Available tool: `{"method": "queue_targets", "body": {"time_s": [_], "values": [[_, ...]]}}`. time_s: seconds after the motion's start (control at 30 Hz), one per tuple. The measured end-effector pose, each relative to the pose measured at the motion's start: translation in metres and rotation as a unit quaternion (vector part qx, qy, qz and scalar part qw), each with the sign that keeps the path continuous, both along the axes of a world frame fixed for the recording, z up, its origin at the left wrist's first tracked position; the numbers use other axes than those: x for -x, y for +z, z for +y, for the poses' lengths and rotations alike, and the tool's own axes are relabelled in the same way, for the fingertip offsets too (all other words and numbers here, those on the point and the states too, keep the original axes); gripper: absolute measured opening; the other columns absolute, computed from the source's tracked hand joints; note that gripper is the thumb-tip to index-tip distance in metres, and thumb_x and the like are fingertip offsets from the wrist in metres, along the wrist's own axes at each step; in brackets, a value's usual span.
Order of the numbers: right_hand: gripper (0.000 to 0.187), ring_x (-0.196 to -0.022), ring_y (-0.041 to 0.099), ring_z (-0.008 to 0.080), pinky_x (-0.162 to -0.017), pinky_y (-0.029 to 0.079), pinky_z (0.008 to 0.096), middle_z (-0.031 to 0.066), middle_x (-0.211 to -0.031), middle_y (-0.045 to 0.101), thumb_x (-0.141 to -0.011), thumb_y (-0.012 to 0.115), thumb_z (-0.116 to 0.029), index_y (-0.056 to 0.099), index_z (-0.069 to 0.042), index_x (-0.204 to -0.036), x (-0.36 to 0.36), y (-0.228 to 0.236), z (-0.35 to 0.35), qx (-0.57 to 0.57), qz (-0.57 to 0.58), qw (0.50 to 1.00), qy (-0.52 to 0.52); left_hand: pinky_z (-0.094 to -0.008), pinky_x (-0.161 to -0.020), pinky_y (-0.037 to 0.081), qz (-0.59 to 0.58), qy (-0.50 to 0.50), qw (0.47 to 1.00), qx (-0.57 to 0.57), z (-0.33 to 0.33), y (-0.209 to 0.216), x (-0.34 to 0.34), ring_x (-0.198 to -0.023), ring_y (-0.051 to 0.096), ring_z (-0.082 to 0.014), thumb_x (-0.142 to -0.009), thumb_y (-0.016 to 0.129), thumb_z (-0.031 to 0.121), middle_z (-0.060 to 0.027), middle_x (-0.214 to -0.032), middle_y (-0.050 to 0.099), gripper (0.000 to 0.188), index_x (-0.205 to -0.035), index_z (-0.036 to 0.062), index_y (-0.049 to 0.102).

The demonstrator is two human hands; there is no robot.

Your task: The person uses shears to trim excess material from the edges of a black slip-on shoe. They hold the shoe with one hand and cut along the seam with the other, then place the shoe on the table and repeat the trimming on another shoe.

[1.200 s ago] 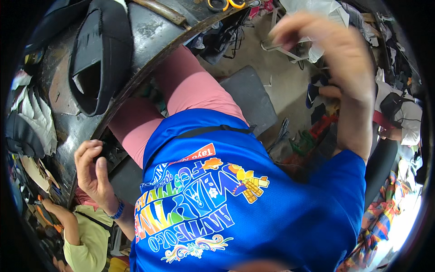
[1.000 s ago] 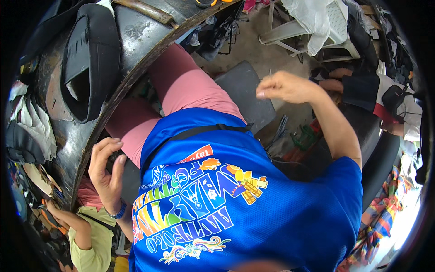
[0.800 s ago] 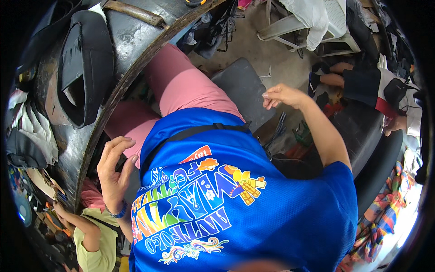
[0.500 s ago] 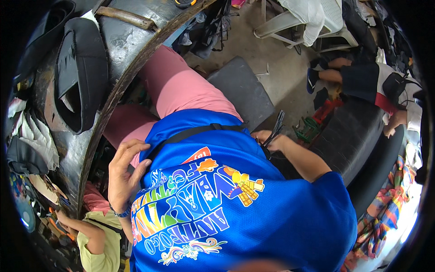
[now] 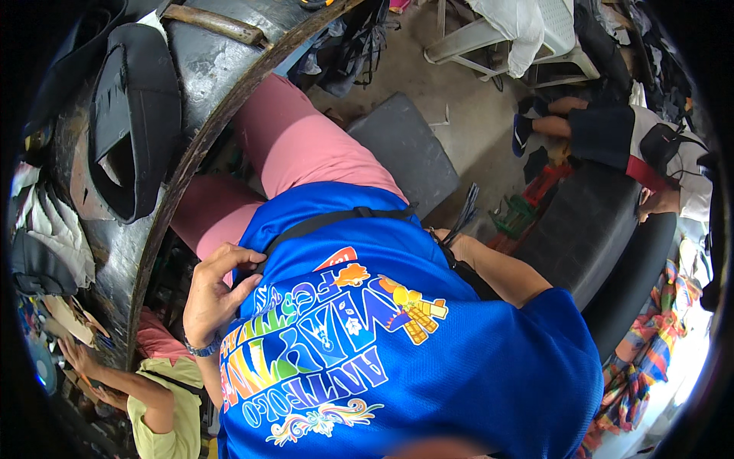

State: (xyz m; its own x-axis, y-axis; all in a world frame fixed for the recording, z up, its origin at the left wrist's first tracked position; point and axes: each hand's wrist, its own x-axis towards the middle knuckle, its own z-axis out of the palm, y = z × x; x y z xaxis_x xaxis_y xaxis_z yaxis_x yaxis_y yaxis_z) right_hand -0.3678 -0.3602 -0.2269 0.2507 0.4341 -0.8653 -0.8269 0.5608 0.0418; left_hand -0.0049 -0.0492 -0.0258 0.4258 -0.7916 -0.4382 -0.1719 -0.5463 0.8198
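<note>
Fabric of the blue shirt fell in soft folds under a bright, swirling print, and a flat black strap with a buckle crossed its waist. At the shirt's left edge, the left hand had its fingers bent and thumb set apart, tips at the strap's left end; whether they pinched anything, I could not tell. At the shirt's right edge, the right hand sat partly behind a splayed bundle of dark strands; its fingers were mostly hidden, so their state could not be told. Left of the shirt, a scuffed dark table carried a matte black padded piece, elongated, with an oblong hollow where a pale patch showed. Well right of the shirt, a black bag rested against another person, its contents out of sight. The table's worn rim curved near the left hand, while concrete floor stretched ahead of the shirt, between a dark cushion and a white plastic seat.
</note>
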Motion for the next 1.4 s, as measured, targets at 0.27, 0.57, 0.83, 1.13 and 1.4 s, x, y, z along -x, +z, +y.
{"method": "queue_targets", "body": {"time_s": [0.27,0.57,0.83,1.13,1.4], "values": [[0.030,-0.105,0.062,0.0230,-0.088,0.052,0.0377,0.0148,-0.118,0.064,-0.091,0.057,-0.013,0.062,0.002,-0.116,0.006,0.008,-0.007,0.001,0.031,1.000,-0.004,-0.0263,-0.060,0.050,-0.051,0.032,0.998,-0.015,0.009,-0.002,0.003,-0.063,0.065,-0.0162,-0.071,0.072,-0.001,-0.0084,-0.073,0.067,0.013,-0.084,0.0014,0.071],[0.033,-0.106,0.063,0.0223,-0.094,0.049,0.0364,0.0142,-0.122,0.065,-0.091,0.060,-0.011,0.059,0.003,-0.122,0.027,-0.017,-0.022,-0.012,-0.106,0.990,0.097,-0.0256,-0.060,0.051,-0.045,0.050,0.998,-0.008,0.019,0.004,0.007,-0.063,0.065,-0.0157,-0.070,0.072,0.000,-0.0074,-0.071,0.068,0.008,-0.077,0.0016,0.069],[0.056,-0.115,0.059,0.0200,-0.104,0.042,0.0339,0.0183,-0.136,0.056,-0.094,0.054,-0.025,0.045,0.009,-0.138,-0.013,0.018,-0.030,-0.042,-0.176,0.972,0.148,-0.0265,-0.063,0.051,-0.021,0.070,0.997,0.010,0.031,0.015,0.010,-0.064,0.065,-0.0164,-0.067,0.072,0.002,-0.0073,-0.072,0.068,0.009,-0.075,0.0012,0.068],[0.053,-0.118,0.057,0.0203,-0.107,0.039,0.0292,0.0167,-0.134,0.057,-0.090,0.051,-0.015,0.046,0.012,-0.136,-0.038,0.031,-0.037,0.041,-0.396,0.867,0.301,-0.0272,-0.063,0.051,-0.041,0.087,0.995,0.017,0.027,0.009,0.012,-0.063,0.064,-0.0163,-0.067,0.071,0.001,-0.0080,-0.072,0.067,0.011,-0.078,0.0009,0.068],[0.050,-0.121,0.056,0.0188,-0.107,0.040,0.0294,0.0167,-0.140,0.052,-0.093,0.048,-0.011,0.044,0.010,-0.137,-0.045,0.040,-0.033,0.000,-0.250,0.936,0.248,-0.0273,-0.062,0.050,-0.020,0.092,0.995,0.018,0.027,0.007,0.009,-0.063,0.063,-0.0159,-0.068,0.072,0.003,-0.0079,-0.071,0.066,0.010,-0.077,0.0007,0.068]]}}
